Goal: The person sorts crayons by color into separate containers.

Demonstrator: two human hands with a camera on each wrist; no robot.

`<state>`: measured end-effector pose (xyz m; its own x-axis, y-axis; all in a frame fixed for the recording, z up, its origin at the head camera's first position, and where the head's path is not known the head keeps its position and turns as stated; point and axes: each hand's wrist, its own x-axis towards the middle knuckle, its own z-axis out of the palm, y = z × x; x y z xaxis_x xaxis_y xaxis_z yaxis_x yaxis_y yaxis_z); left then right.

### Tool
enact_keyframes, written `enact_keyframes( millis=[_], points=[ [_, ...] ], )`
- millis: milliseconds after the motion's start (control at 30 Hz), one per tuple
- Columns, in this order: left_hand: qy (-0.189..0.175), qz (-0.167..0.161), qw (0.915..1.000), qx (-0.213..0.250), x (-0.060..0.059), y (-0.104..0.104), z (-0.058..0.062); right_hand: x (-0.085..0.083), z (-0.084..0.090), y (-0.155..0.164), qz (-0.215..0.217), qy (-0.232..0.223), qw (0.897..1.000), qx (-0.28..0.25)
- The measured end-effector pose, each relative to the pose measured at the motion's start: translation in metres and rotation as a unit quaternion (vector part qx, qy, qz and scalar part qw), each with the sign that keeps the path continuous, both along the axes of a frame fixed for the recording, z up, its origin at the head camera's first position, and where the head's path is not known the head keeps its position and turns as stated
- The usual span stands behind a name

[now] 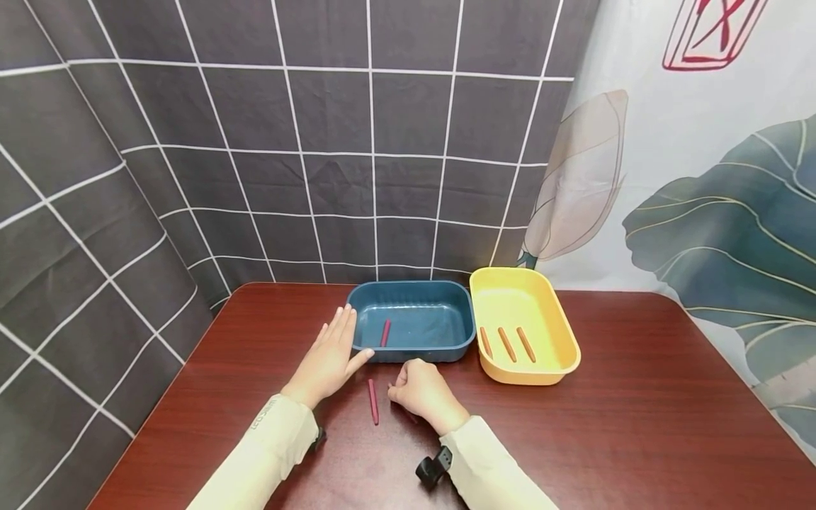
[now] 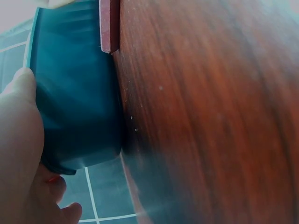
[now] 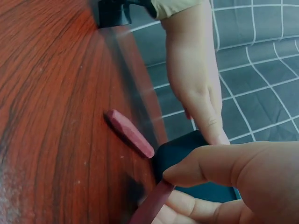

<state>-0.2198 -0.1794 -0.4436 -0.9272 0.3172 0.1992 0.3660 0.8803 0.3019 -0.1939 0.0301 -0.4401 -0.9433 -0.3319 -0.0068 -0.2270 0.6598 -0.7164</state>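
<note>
With its fingers straight, my left hand [image 1: 328,361] rests along the left end of a dark blue plastic bin [image 1: 417,354], thumb on the front rim. In front of that bin my right hand [image 1: 423,393] pinches a dark red crayon [image 3: 154,203] between thumb and fingers, low over the table. Another red crayon [image 1: 373,401] lies on the table between the hands; the right wrist view shows its faceted sides and tapered end. Inside the blue bin, one more red crayon [image 1: 385,333] leans near the front wall.
To the right of the blue bin, a yellow bin [image 1: 564,333] holds three orange-brown crayons [image 1: 506,345]. Both bins stand on a reddish-brown wooden table [image 1: 637,397]. A dark cloth with white grid lines [image 1: 331,113] hangs behind, and a leaf-patterned cloth [image 1: 720,234] hangs at the right.
</note>
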Motion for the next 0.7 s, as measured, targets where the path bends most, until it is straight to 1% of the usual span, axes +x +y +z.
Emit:
enact_keyframes(
  millis=[133, 233, 333, 433, 533, 700],
  points=[
    [-0.003, 0.003, 1.0, -0.004, 0.0, 0.0, -0.001, -0.002, 0.001, 0.001, 0.011, 0.004, 1.0, -0.017],
    [-0.003, 0.005, 1.0, -0.005, 0.0, 0.0, -0.001, -0.002, 0.004, 0.002, 0.021, -0.013, 0.999, -0.045],
    [-0.005, 0.006, 1.0, -0.005, 0.001, 0.0, -0.002, -0.002, 0.007, 0.003, 0.029, -0.04, 0.996, -0.078],
    [-0.003, 0.005, 1.0, -0.005, 0.0, 0.0, -0.002, -0.004, 0.009, 0.005, 0.034, -0.067, 0.991, -0.112],
    [0.0, 0.003, 1.0, -0.007, 0.0, 0.0, -0.002, -0.006, 0.012, 0.007, 0.028, -0.1, 0.984, -0.148],
    [0.004, 0.001, 1.0, -0.004, -0.001, 0.0, -0.002, -0.012, 0.014, 0.012, 0.022, -0.123, 0.972, -0.201]
  ],
)
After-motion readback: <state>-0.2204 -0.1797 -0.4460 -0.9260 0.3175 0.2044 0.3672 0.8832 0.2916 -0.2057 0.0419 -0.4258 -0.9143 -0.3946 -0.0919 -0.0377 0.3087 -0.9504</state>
